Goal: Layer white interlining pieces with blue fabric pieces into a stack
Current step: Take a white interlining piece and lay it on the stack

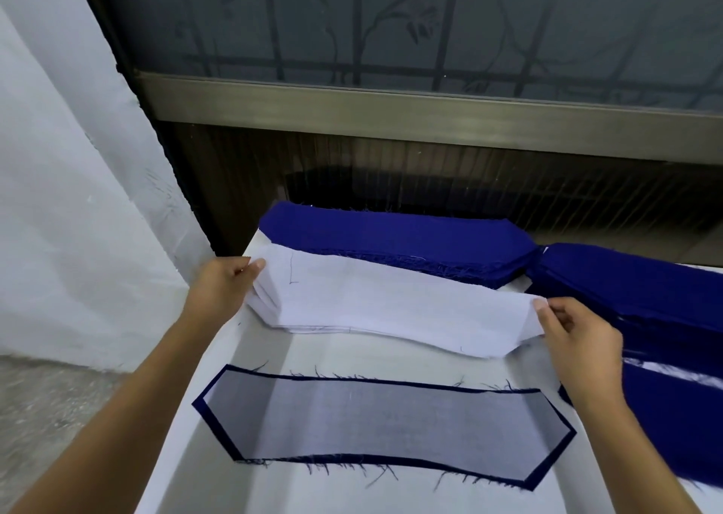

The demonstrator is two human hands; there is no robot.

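The left hand (pixel 223 286) pinches the left end of the white interlining pile (pixel 383 302). The right hand (pixel 579 337) pinches its right end. The pile stretches between them, above the blue piece with white on top (pixel 383 423) on the table (pixel 352 490).

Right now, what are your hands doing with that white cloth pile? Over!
Left hand pinches left end of white interlining pile, right hand pinches right end. Sheer white piece lies on blue fabric piece in front. Nothing blocking.

Matt, frayed blue fabric (pixel 399 235); thin, smooth white interlining (pixel 391 306).
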